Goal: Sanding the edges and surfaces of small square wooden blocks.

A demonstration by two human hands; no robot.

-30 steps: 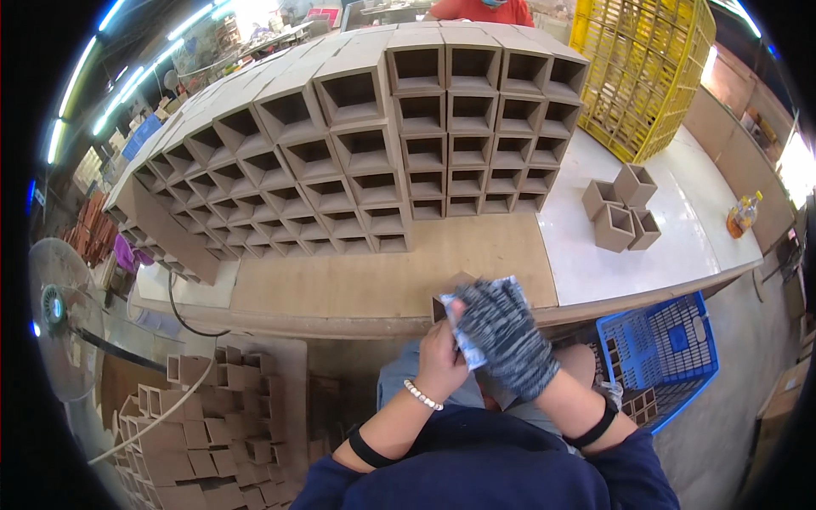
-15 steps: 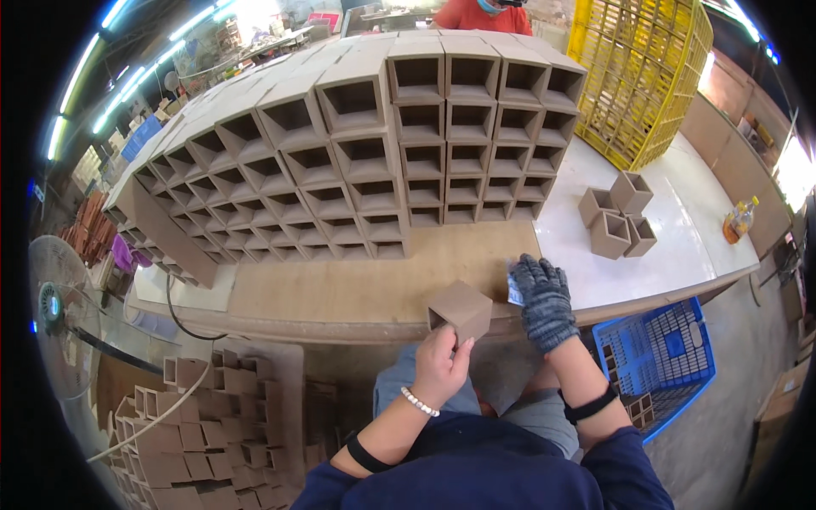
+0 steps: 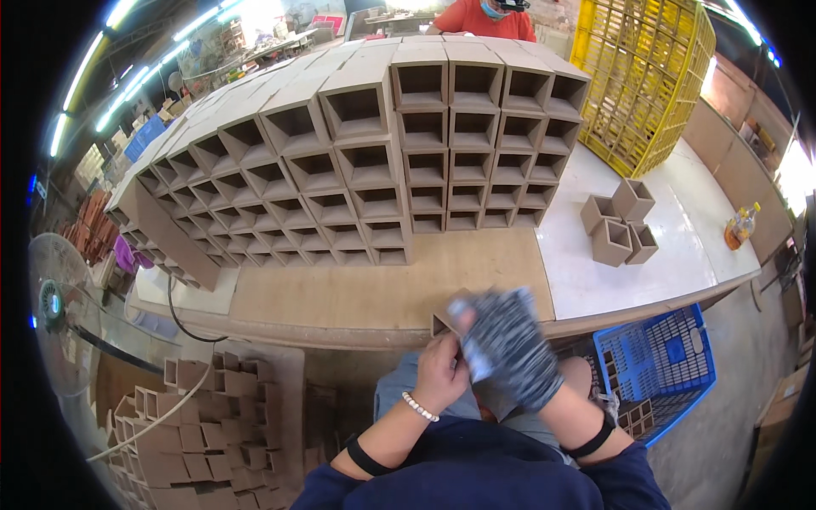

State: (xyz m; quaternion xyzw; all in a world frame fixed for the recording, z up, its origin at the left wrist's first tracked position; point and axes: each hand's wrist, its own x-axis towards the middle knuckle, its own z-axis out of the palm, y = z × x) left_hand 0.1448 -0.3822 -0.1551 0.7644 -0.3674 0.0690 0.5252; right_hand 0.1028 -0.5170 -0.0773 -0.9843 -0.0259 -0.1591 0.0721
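Near the table's front edge, my bare left hand (image 3: 442, 374) is closed on a brown, square, open-ended clay tube (image 3: 439, 324). My right hand (image 3: 512, 350), in a grey knitted glove, is over the tube and hides most of it. A pale blue-and-white piece (image 3: 478, 362) shows at the glove's fingers; motion smears both, so its kind is unclear. Beyond my hands, a big stack of similar square tubes (image 3: 365, 155) stands in rows, open ends facing me. To the right, several loose tubes (image 3: 611, 244) sit grouped on the white tabletop.
A yellow plastic crate (image 3: 633, 81) stands at the back right, near a bottle of amber liquid (image 3: 741, 226). Below the table are a blue crate (image 3: 680, 348) with tubes and, at left, a pile of tubes (image 3: 200, 433). A fan (image 3: 59, 293) stands far left. Someone in orange (image 3: 476, 23) is behind the stack.
My gloved right hand has swung left from beside the tube onto it, bringing the blue-and-white piece along. My left hand keeps hold of the tube, now slightly lower.
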